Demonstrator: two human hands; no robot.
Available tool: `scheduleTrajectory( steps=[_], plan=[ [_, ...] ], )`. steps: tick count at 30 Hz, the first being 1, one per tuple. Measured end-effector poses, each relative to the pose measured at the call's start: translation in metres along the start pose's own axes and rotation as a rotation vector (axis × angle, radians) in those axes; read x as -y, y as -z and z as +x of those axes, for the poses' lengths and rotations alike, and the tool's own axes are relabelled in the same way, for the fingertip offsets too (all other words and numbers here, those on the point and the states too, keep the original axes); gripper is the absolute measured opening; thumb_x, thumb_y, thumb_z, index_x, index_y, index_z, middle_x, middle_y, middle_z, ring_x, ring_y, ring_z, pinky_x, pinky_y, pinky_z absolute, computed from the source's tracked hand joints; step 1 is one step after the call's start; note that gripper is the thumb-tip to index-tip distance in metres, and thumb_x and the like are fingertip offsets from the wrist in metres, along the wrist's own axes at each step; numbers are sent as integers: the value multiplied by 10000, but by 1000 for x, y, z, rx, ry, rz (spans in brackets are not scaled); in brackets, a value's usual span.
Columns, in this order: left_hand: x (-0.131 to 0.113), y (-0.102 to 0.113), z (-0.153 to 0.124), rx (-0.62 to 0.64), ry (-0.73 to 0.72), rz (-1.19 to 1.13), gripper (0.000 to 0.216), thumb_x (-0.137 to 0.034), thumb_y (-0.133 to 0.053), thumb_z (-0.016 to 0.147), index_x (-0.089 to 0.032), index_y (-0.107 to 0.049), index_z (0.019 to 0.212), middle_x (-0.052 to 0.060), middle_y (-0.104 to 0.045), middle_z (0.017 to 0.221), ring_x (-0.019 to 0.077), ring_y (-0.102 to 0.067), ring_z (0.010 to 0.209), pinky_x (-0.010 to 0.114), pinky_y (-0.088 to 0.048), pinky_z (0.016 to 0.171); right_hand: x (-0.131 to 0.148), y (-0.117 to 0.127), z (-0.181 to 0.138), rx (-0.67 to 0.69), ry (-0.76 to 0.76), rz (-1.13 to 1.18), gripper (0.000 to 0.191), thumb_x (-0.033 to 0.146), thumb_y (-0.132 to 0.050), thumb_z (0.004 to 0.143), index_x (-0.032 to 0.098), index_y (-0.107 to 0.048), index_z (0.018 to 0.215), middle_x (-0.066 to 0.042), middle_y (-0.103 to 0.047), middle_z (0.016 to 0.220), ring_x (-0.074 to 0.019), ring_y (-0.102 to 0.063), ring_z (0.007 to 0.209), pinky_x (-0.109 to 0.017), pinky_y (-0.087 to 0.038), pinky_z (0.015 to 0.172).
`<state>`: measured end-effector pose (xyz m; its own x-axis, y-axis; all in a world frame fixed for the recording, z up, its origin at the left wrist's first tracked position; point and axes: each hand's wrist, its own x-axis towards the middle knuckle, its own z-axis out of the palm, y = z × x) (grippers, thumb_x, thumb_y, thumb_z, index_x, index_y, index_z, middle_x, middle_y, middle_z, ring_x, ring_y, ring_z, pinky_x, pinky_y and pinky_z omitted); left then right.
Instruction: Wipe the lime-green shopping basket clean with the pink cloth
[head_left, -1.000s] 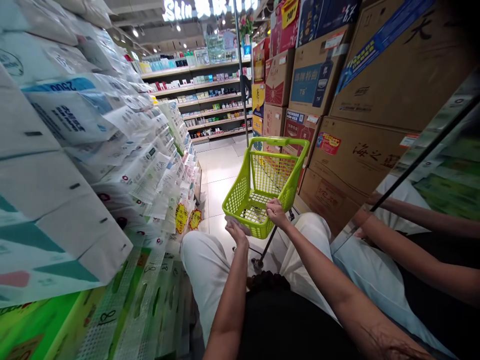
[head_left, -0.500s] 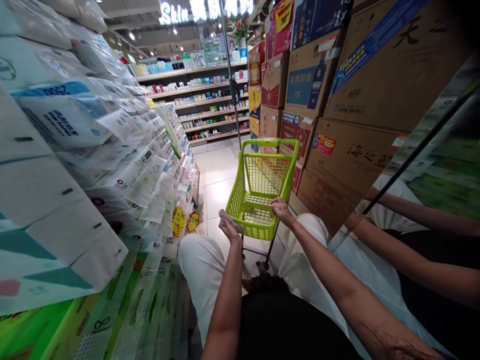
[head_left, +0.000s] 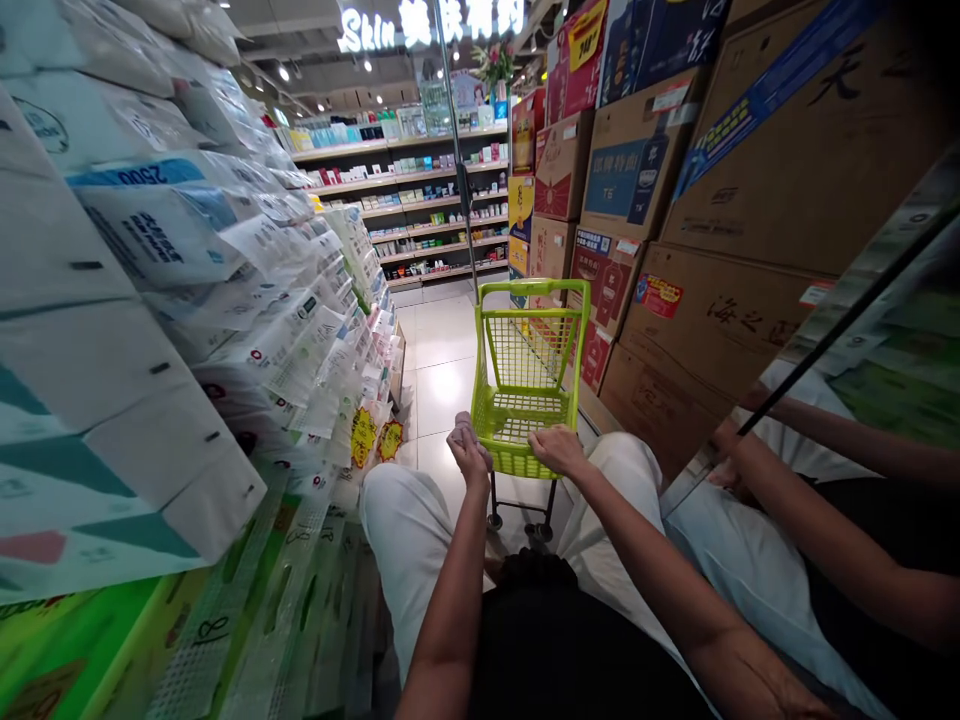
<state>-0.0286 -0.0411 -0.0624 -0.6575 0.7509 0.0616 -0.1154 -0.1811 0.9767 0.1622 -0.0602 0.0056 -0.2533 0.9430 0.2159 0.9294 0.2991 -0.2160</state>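
A small lime-green shopping cart [head_left: 534, 375] stands in front of my knees, its basket of plastic lattice on dark legs with castors. At the basket's near left corner, my left hand [head_left: 471, 462] is closed around a greyish-pink cloth [head_left: 463, 424], part of which sticks up above the fingers. Whether that hand also touches the rim is hard to see. My right hand [head_left: 556, 450] is wrapped over the near rim of the basket, knuckles up. Inside the basket only the green lattice shows.
Plastic-wrapped tissue packs [head_left: 157, 225] are piled high on my left. Cardboard cartons [head_left: 720, 310] stack up on my right, beside a reflective panel [head_left: 847, 380] mirroring my arms. Shelves of small boxed goods [head_left: 420, 205] stand ahead past a glass door edge [head_left: 461, 180].
My right hand has slid left along the near rim and wraps it more fully. My left hand has risen slightly with the cloth bunched upward. The cart has turned a little straighter.
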Motion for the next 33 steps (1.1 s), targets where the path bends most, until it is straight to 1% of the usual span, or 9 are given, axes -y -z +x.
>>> scheduleTrajectory(
  steps=[3, 6, 9, 13, 18, 23, 27, 30, 33],
  plan=[
    [13, 6, -10, 38, 144, 12, 299, -518, -556, 978, -225, -542, 1034, 63, -683, 1033, 172, -680, 972, 298, -538, 856, 19, -6, -7, 8, -22, -57, 469, 364, -368, 1057, 215, -748, 826, -87, -796, 886, -195, -700, 755, -302, -378, 692],
    [23, 10, -20, 48, 260, -29, 283, -499, -543, 985, -217, -539, 1009, 61, -685, 985, 178, -693, 947, 306, -554, 828, 18, -6, -8, 12, 36, -73, 463, 350, -366, 1061, 216, -755, 848, -81, -800, 892, -187, -707, 758, -294, -332, 649],
    [8, 5, -14, 65, 150, -59, 282, -493, -491, 1007, -222, -537, 1069, 43, -665, 977, 171, -682, 936, 309, -548, 854, 9, -4, -7, 9, 64, -81, 461, 361, -377, 1058, 216, -760, 848, -78, -800, 893, -180, -700, 753, -291, -318, 648],
    [-22, 2, -5, 94, -55, 222, 210, -419, -575, 972, -234, -564, 1071, 63, -620, 1032, 214, -634, 1024, 344, -500, 951, -2, -3, -7, 12, 75, -103, 455, 345, -376, 1051, 211, -760, 848, -81, -796, 892, -182, -690, 751, -297, -306, 653],
    [-29, -2, -7, 126, -114, 451, 178, -353, -603, 953, -237, -561, 1082, 96, -583, 1044, 274, -593, 1066, 399, -468, 987, -19, -7, -11, -20, 144, -69, 459, 325, -382, 1042, 199, -738, 783, -78, -781, 847, -171, -664, 719, -306, -281, 656],
    [-56, -41, 25, 238, -124, 612, 173, -351, -601, 955, -246, -560, 1085, 106, -578, 1056, 309, -580, 1108, 449, -430, 1033, -37, -5, -15, -39, 205, -50, 459, 313, -370, 1036, 204, -730, 773, -62, -759, 803, -160, -646, 719, -298, -271, 664],
    [-81, -72, 49, 261, -74, 687, 164, -298, -591, 949, -235, -562, 1098, 142, -566, 1143, 333, -565, 1147, 462, -435, 1009, -44, -1, -16, -16, 204, -52, 459, 306, -365, 1028, 199, -724, 762, -69, -771, 830, -161, -642, 735, -305, -269, 667],
    [-77, -66, 40, 273, -92, 678, 181, -280, -589, 945, -234, -567, 1118, 142, -560, 1140, 331, -570, 1121, 462, -447, 992, -48, 1, -17, -6, 189, -57, 454, 305, -376, 1022, 196, -725, 753, -76, -779, 848, -163, -642, 730, -308, -268, 664],
    [-53, -37, 8, 290, -167, 632, 215, -301, -583, 954, -244, -565, 1160, 116, -557, 1088, 310, -581, 1062, 460, -456, 995, -52, 3, -19, 2, 179, -70, 441, 307, -394, 1019, 193, -725, 751, -81, -783, 854, -170, -648, 730, -313, -264, 664]
  ],
)
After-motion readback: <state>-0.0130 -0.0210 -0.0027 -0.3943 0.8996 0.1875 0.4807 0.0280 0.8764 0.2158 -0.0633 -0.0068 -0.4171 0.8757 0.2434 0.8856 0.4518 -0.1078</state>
